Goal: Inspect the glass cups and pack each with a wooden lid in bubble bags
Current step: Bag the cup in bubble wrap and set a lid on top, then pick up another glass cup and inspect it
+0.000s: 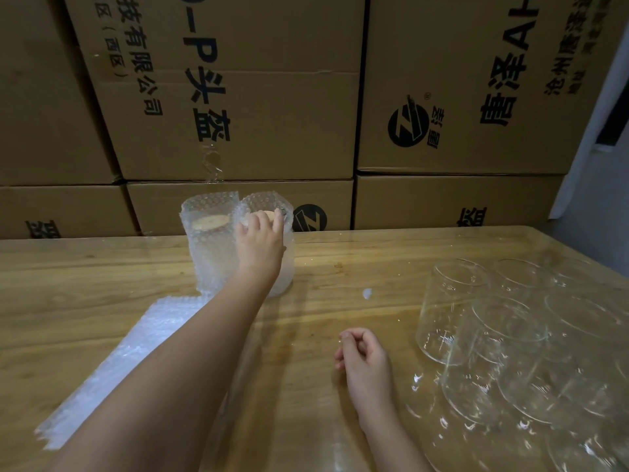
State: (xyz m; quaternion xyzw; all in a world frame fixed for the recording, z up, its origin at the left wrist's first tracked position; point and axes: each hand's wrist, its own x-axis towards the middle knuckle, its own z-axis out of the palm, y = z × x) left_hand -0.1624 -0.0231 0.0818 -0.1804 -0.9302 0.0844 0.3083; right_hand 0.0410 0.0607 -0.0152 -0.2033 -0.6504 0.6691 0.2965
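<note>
Two bubble-bagged cups stand upright side by side at the far middle of the wooden table (102, 267). The left bagged cup (207, 243) shows a wooden lid inside near its top. My left hand (260, 240) reaches out and grips the top of the right bagged cup (286, 267), fingers curled over its wooden lid (270, 214). My right hand (364, 356) rests on the table nearer to me, fingers loosely curled, holding nothing. Several bare glass cups (452, 308) stand clustered at the right. A stack of flat bubble bags (129, 362) lies at the left, partly under my left forearm.
Stacked cardboard boxes (238, 114) with printed lettering form a wall right behind the table's far edge. A small white scrap (367, 294) lies on the table between the bagged cups and the glasses. The table's right edge runs behind the glasses.
</note>
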